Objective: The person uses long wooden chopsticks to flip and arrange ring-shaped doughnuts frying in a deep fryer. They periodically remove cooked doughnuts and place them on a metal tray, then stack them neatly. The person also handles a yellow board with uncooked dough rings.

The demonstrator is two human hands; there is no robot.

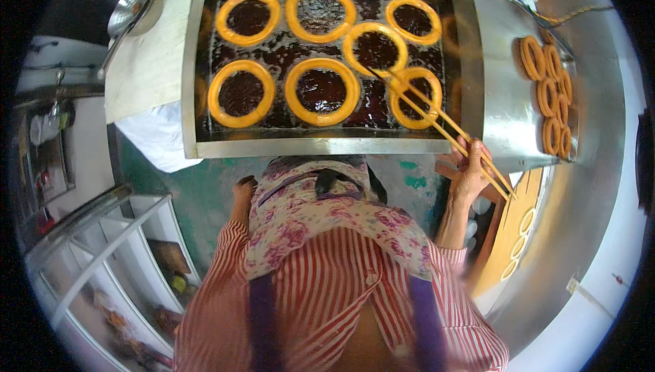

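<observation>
My right hand (471,173) grips a pair of long wooden chopsticks (447,123) near their thick ends, beyond the fryer's front right edge. Their tips reach the lower rim of a golden dough ring (348,49) that floats right of the middle in dark oil. The sticks also pass over another dough ring (398,109) at the front right, which the first one touches or overlaps. Several more rings, like the front left one (214,92), float apart in the oil. My left hand (244,188) hangs by my apron, away from the fryer; its fingers are mostly hidden.
The fryer's metal front edge (321,147) lies before me. Browned rings (546,97) stand in rows on the steel surface at right. Pale raw rings (518,246) lie on a wooden board (501,242) below them. A metal strainer (131,7) rests at the far left.
</observation>
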